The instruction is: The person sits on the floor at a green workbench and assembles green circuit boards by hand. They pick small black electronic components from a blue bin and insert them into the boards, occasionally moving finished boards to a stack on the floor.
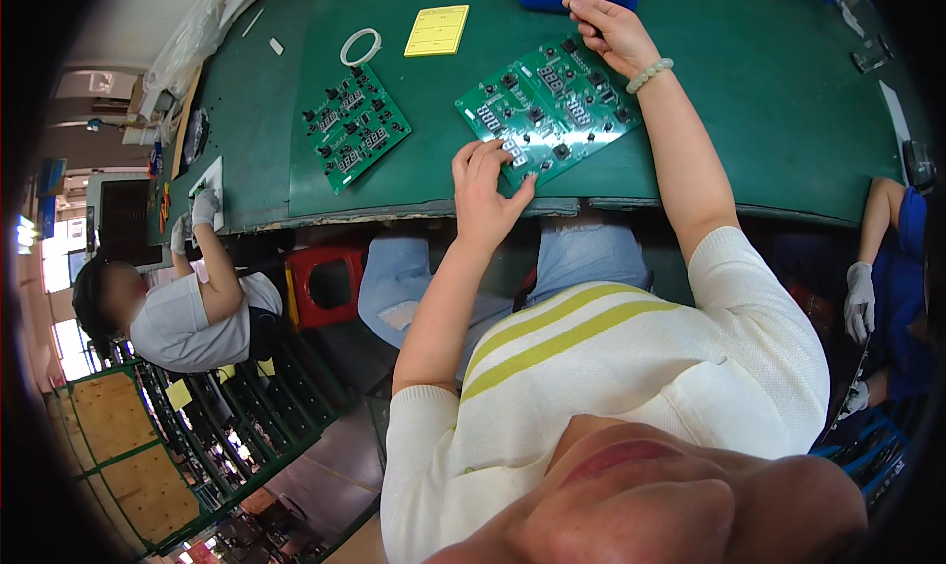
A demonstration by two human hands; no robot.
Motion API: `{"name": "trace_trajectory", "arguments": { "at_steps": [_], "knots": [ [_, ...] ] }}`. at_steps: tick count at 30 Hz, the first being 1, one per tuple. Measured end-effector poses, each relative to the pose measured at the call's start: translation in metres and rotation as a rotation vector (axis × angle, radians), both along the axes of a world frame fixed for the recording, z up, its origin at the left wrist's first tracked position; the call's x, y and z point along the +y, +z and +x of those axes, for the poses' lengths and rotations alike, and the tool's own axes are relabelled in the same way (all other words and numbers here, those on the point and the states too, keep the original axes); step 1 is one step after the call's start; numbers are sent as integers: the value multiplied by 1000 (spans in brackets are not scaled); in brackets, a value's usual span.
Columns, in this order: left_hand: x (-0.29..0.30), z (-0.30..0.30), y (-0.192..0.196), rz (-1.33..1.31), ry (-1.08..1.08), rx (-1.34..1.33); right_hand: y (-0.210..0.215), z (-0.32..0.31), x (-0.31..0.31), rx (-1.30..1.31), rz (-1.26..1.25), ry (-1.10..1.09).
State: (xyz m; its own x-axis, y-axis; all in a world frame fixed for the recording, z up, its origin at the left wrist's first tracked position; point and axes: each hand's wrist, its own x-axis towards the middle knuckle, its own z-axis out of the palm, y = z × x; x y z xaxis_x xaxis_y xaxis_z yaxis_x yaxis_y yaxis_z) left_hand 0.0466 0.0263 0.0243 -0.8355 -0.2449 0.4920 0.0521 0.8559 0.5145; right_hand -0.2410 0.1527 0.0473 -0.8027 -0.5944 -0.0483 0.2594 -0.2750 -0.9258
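A green circuit board point(537, 140) with several digit displays and black parts lies on the table in front of me. My left hand point(483, 192) grips its near left edge, fingertips on the board's face and the thumb at the near corner. Beyond the board's far edge, my right hand point(613, 37) is raised with thumb and forefinger pinched on a small black part point(568, 3), too small to make out fully. Just past those fingertips stands a blue bin point(576, 0) holding many small black pieces. To the left lies a second, similar circuit board point(337, 152), touched by neither hand.
A white ring point(361, 46) rests by the second board's far corner, with a yellow paper slip point(437, 30) to its right. The green table point(434, 96) ends close to my lap. Gloved co-workers sit at the left point(207, 313) and right point(892, 268).
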Motion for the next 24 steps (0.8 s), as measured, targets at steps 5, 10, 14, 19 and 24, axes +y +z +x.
{"name": "trace_trajectory", "arguments": {
  "at_steps": [5,10,14,19,24],
  "knots": [
    [-6,13,1,16,-34,-15,-12,2,-3,513,329,-130],
    [-12,10,22,35,-48,-71,-9,26,-15,1233,768,-180],
    [-16,-8,29,47,55,-7,-9,36,-25,1378,911,-136],
    [-27,-32,20,165,103,68,-6,38,-27,1393,885,-180],
    [-31,-65,19,-21,135,124,-7,40,-27,1466,889,-158]
  ]
}}
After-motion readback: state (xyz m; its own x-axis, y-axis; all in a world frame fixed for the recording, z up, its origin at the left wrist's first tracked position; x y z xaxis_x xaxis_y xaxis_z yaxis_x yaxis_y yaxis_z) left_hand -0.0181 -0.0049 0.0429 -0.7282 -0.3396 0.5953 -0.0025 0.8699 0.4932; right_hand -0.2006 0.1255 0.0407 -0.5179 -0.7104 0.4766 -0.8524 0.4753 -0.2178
